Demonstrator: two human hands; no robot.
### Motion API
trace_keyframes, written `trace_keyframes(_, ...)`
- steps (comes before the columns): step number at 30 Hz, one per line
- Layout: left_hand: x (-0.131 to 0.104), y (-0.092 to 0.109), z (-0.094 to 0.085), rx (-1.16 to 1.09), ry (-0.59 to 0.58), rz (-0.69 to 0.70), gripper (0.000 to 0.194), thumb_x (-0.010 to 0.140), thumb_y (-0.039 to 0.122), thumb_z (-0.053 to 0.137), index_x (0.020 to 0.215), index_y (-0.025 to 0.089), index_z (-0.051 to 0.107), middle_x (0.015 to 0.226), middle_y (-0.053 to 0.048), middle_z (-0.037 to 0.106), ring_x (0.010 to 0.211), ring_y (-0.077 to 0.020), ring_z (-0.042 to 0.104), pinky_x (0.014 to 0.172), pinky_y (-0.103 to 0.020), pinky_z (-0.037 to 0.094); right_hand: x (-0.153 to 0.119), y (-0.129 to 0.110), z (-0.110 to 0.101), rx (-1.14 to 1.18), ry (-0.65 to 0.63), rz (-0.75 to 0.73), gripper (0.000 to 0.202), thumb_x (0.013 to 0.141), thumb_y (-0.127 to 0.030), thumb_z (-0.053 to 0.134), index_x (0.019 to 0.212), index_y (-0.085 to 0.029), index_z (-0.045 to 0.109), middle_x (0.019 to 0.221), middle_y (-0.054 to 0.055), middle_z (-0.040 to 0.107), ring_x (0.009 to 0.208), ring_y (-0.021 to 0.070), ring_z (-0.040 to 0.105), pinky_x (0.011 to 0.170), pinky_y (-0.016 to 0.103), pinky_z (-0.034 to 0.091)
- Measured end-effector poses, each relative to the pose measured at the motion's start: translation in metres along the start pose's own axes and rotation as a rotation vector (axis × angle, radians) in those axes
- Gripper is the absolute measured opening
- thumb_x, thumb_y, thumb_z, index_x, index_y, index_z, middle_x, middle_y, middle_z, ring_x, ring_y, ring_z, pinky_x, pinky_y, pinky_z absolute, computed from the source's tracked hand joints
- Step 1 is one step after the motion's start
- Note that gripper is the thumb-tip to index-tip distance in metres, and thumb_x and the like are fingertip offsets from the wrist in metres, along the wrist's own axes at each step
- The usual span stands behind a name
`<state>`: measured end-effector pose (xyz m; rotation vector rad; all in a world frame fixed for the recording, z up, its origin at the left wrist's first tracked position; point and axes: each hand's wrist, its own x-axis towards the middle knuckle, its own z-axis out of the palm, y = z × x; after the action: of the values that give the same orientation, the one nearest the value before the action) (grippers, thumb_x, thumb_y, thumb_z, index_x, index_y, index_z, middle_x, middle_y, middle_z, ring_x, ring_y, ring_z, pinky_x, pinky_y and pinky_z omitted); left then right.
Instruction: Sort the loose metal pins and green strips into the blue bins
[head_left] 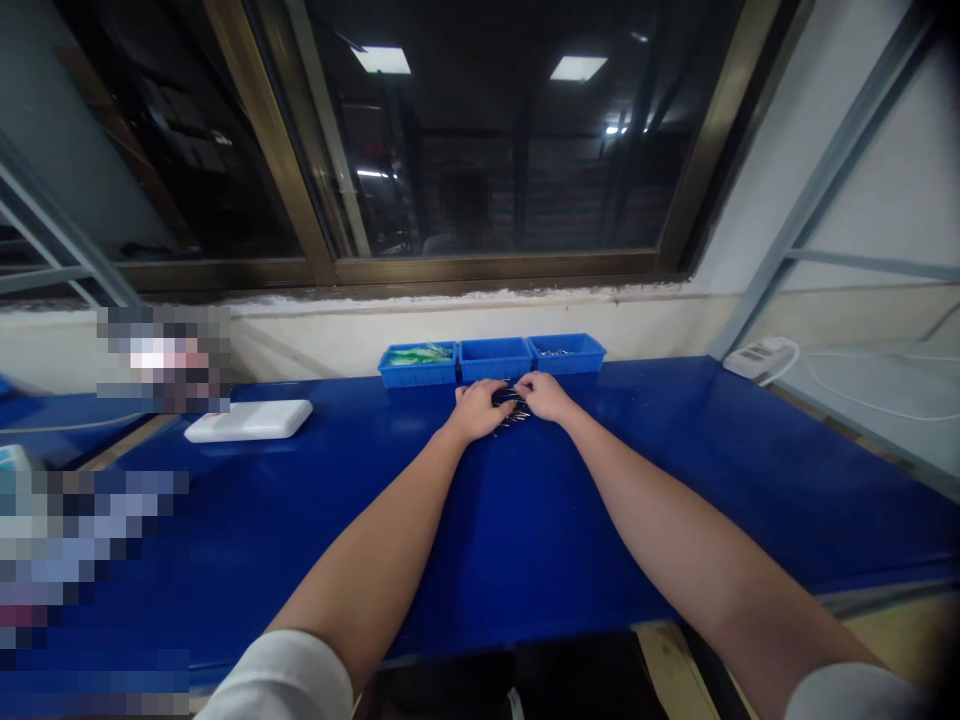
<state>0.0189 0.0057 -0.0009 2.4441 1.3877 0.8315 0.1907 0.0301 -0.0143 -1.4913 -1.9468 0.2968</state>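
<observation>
Several thin, shiny pieces, too small to name, lie in a loose pile on the blue tabletop. My left hand rests at the left side of the pile, its thumb apart from the fingers. From the right, my right hand reaches to the same pile with its fingertips bent together; what they pinch, if anything, is too small to make out. Just behind my hands stands an empty blue bin.
Left of the middle bin, another blue bin contains green-and-white packets; the right blue bin holds small metallic bits. A white flat box lies to the left. A white power strip sits at the far right, by a metal frame.
</observation>
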Motion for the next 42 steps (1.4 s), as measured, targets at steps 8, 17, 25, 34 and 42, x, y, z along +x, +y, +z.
trace_keyframes(8,0.002,-0.002,-0.001,-0.082,0.189,-0.027,0.017,0.085,0.023,0.053,0.095,0.022,0.067,0.099,-0.003,0.070,0.098,-0.0186,0.062,0.090,-0.032,0.044,-0.004,-0.008,-0.007,0.088,0.075,-0.101,0.040,0.091,-0.037,0.038,0.064,-0.019,0.062,0.072,0.006,0.067,0.072,0.0182,0.059,0.073,0.030,0.040)
trace_keyframes(17,0.001,0.000,-0.003,-0.047,0.211,-0.047,0.020,0.089,0.025,0.046,0.090,0.021,0.066,0.097,-0.003,0.070,0.094,-0.0190,0.062,0.084,-0.031,0.043,-0.007,-0.015,-0.010,0.567,0.095,-0.066,0.027,0.077,-0.045,0.058,0.075,-0.018,0.064,0.067,0.003,0.066,0.067,0.0171,0.062,0.071,0.030,0.045)
trace_keyframes(25,0.002,-0.002,-0.001,-0.094,0.237,-0.091,0.023,0.090,0.028,0.045,0.100,0.021,0.065,0.105,-0.004,0.069,0.101,-0.0183,0.061,0.090,-0.031,0.042,-0.001,-0.003,-0.017,0.750,0.288,0.077,0.024,0.069,-0.042,0.064,0.067,-0.018,0.067,0.067,0.002,0.067,0.071,0.0177,0.061,0.072,0.030,0.044)
trace_keyframes(34,0.004,-0.009,-0.001,-0.176,0.270,-0.218,0.026,0.088,0.025,0.045,0.107,0.019,0.062,0.103,-0.005,0.069,0.100,-0.0188,0.061,0.090,-0.031,0.044,0.014,0.026,-0.028,0.762,0.618,0.213,0.048,0.076,-0.056,0.049,0.090,-0.014,0.067,0.090,0.008,0.069,0.094,0.0208,0.061,0.088,0.034,0.043)
trace_keyframes(42,0.005,-0.008,-0.001,-0.180,0.252,-0.250,0.027,0.088,0.024,0.045,0.108,0.019,0.062,0.109,-0.006,0.068,0.103,-0.0188,0.060,0.092,-0.032,0.044,0.009,0.026,-0.027,0.526,0.532,0.143,0.039,0.076,-0.043,0.054,0.100,-0.015,0.068,0.103,0.010,0.069,0.100,0.0227,0.060,0.093,0.037,0.042)
